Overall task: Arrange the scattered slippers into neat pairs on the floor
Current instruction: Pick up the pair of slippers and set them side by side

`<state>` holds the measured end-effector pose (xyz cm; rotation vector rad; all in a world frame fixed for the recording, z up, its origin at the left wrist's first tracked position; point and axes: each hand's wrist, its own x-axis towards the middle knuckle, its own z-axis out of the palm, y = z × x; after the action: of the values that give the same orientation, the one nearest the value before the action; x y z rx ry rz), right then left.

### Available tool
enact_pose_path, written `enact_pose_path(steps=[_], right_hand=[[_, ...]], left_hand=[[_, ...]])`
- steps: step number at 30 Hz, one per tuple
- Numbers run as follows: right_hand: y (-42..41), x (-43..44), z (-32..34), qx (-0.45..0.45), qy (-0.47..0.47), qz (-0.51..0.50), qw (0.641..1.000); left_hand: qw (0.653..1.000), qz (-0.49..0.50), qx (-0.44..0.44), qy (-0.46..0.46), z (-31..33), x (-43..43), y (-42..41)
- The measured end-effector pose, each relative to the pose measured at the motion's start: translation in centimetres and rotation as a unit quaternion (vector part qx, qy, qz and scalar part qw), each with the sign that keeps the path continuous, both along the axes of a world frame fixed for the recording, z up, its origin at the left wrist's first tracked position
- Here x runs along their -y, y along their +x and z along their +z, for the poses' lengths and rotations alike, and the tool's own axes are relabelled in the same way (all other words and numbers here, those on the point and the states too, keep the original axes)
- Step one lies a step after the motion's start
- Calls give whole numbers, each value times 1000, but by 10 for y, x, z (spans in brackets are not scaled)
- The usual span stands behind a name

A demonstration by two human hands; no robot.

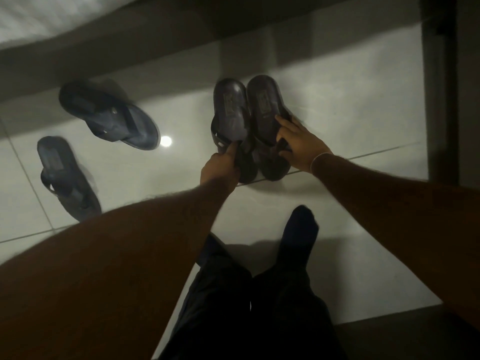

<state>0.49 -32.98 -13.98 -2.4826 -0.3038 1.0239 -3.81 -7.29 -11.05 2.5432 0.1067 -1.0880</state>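
Note:
Two dark brown slippers lie side by side on the pale tiled floor, heels pointing away from me. My left hand (220, 167) grips the strap of the left brown slipper (230, 110). My right hand (298, 144) rests on the strap of the right brown slipper (265, 100), fingers curled around it. Two dark blue flip-flops lie apart to the left: one (109, 115) angled near the bed, the other (67, 178) closer to me, partly hidden by my left forearm.
A bed edge with white bedding (52, 19) runs along the top left. A dark wooden post (439, 87) stands at the right. My legs in dark trousers and a socked foot (298, 235) are below the hands. A lamp reflection (165, 141) shines on the tiles.

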Motion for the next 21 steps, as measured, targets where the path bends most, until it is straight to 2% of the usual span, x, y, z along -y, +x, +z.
enact_pose_path(steps=[21], right_hand=[[9,-7,10,5,-12,11,1000]], left_hand=[[1000,2,20,-24,-6,-2,-10]])
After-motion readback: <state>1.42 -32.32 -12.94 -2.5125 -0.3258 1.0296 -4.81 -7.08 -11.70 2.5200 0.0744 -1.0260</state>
